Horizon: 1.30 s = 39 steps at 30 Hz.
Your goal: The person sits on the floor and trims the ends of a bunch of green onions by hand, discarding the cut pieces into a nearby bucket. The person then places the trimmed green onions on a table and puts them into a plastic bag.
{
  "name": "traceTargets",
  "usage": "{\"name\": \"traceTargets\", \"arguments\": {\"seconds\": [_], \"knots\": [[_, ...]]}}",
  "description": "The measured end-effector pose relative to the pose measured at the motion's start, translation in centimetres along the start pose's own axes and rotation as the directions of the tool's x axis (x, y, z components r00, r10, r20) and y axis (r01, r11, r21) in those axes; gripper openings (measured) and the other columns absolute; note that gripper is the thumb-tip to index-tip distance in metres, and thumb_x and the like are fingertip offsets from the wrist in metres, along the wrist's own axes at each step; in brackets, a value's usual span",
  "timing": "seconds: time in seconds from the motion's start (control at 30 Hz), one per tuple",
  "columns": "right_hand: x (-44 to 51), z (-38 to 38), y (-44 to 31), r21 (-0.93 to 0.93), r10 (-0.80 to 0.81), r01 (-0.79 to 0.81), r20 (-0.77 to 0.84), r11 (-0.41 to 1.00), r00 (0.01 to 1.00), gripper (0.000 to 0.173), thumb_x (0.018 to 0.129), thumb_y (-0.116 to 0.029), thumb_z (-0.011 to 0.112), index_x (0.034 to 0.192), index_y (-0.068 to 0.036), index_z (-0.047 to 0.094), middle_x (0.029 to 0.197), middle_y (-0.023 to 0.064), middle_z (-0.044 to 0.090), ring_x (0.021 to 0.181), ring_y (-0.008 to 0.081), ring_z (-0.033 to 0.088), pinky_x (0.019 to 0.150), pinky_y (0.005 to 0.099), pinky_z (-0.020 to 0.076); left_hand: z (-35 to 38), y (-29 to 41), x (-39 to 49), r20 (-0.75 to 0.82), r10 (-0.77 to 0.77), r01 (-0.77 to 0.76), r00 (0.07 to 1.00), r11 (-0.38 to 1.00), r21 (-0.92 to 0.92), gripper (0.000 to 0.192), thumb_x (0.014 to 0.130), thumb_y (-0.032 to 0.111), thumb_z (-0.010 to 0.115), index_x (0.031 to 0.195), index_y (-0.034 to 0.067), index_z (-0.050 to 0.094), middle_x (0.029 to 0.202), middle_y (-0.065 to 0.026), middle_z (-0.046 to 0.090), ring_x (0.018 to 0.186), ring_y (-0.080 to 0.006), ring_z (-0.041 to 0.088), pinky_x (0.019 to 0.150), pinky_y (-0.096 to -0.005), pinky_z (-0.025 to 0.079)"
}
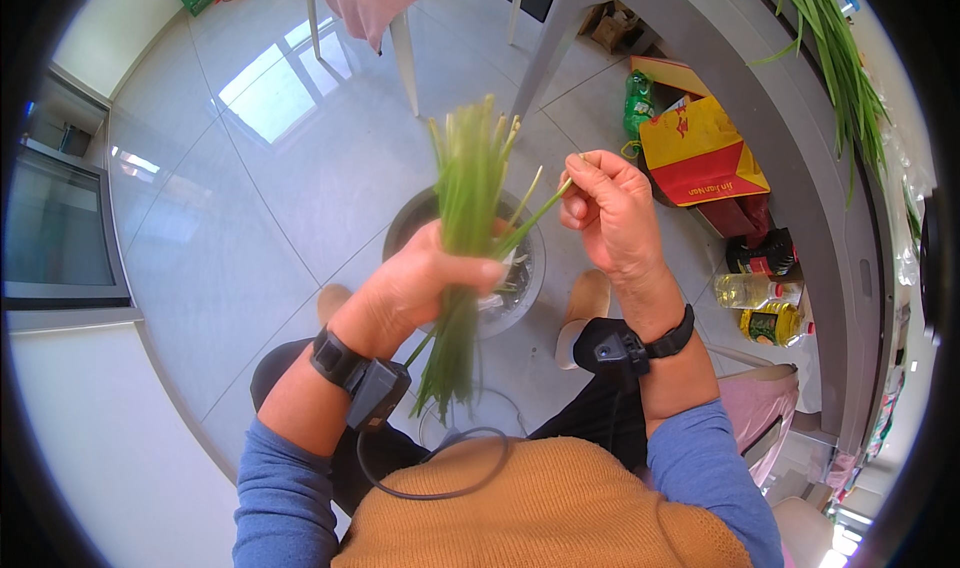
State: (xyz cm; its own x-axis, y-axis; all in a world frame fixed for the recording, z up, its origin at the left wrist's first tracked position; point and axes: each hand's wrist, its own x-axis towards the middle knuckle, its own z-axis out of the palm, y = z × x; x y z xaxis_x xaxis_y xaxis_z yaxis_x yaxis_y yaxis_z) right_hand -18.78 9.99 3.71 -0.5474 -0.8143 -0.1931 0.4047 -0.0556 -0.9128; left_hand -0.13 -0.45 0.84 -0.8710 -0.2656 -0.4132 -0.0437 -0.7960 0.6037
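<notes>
My left hand (pixel 435 275) is closed around the middle of a bunch of long green leafy stalks, probably garlic chives (pixel 469 193), with their pale cut ends pointing away from me and the leaf tips towards my lap. To the right of the bunch, my right hand (pixel 611 208) pinches the end of a stalk (pixel 536 219) that slants out of it. Below both hands a round bin (pixel 536 268) stands on the floor, partly hidden by the bunch, with some pale scraps inside.
More green stalks (pixel 832 65) lie on the counter at the upper right. Under it are a green plastic bottle (pixel 639 102), a yellow and red bag (pixel 701 151) and oil bottles (pixel 772 324). A chair leg (pixel 403 65) stands beyond the bin. A cable (pixel 435 497) loops across my front.
</notes>
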Motion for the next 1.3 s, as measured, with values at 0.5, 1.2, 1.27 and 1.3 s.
{"name": "traceTargets", "arguments": {"seconds": [0.5, 1.2, 1.27, 1.3], "knots": [[0.5, -0.8, 0.4, -0.197, -0.112, 0.102, -0.041, 0.975, 0.993, 0.032, 0.098, -0.028, 0.055, 0.079, -0.003, 0.058, 0.072, 0.0038, 0.058, 0.053, 0.0064, 0.045, 0.046, 0.0222, 0.0376, 0.0, -0.2, -0.3, 0.023, 0.0, -0.001, 1.0, 0.998, 0.055, 0.051, 0.071, -0.005, 0.072, 0.118, -0.003, 0.053, 0.092, -0.0077, 0.059, 0.074, -0.0164, 0.06, 0.065, -0.0284, 0.05], [-0.6, 0.1, 0.7, -0.16, 0.033, -0.02, 0.08, 0.987, 0.996, 0.013, 0.09, -0.011, 0.065, 0.08, -0.004, 0.06, 0.075, 0.002, 0.061, 0.06, 0.0083, 0.053, 0.055, 0.0213, 0.0433, -0.1, -0.8, 0.4, 0.088, 0.027, -0.031, 0.996, 0.998, 0.048, 0.047, 0.071, -0.002, 0.076, 0.113, 0.001, 0.055, 0.091, -0.0096, 0.063, 0.075, -0.0191, 0.063, 0.067, -0.0311, 0.054], [-0.6, 0.2, 0.7, -0.156, 0.049, -0.036, 0.082, 0.987, 0.995, 0.013, 0.09, -0.013, 0.065, 0.082, -0.004, 0.062, 0.075, 0.0023, 0.062, 0.061, 0.0084, 0.054, 0.057, 0.0219, 0.0442, 0.2, -0.7, 0.2, 0.095, 0.008, -0.007, 0.995, 1.0, -0.007, 0.047, 0.073, 0.002, 0.077, 0.114, 0.001, 0.054, 0.09, -0.0113, 0.064, 0.073, -0.0202, 0.064, 0.066, -0.0316, 0.054], [-0.6, 0.2, 0.7, -0.162, 0.06, -0.043, 0.1, 0.986, 0.993, 0.013, 0.09, -0.016, 0.065, 0.085, -0.003, 0.064, 0.077, 0.0025, 0.064, 0.063, 0.0083, 0.055, 0.059, 0.0224, 0.0452, 0.4, -0.6, 0.0, 0.075, -0.005, 0.007, 0.997, 1.0, -0.025, 0.047, 0.074, 0.004, 0.077, 0.114, 0.001, 0.054, 0.089, -0.0121, 0.064, 0.073, -0.0207, 0.065, 0.066, -0.0318, 0.055]]}}
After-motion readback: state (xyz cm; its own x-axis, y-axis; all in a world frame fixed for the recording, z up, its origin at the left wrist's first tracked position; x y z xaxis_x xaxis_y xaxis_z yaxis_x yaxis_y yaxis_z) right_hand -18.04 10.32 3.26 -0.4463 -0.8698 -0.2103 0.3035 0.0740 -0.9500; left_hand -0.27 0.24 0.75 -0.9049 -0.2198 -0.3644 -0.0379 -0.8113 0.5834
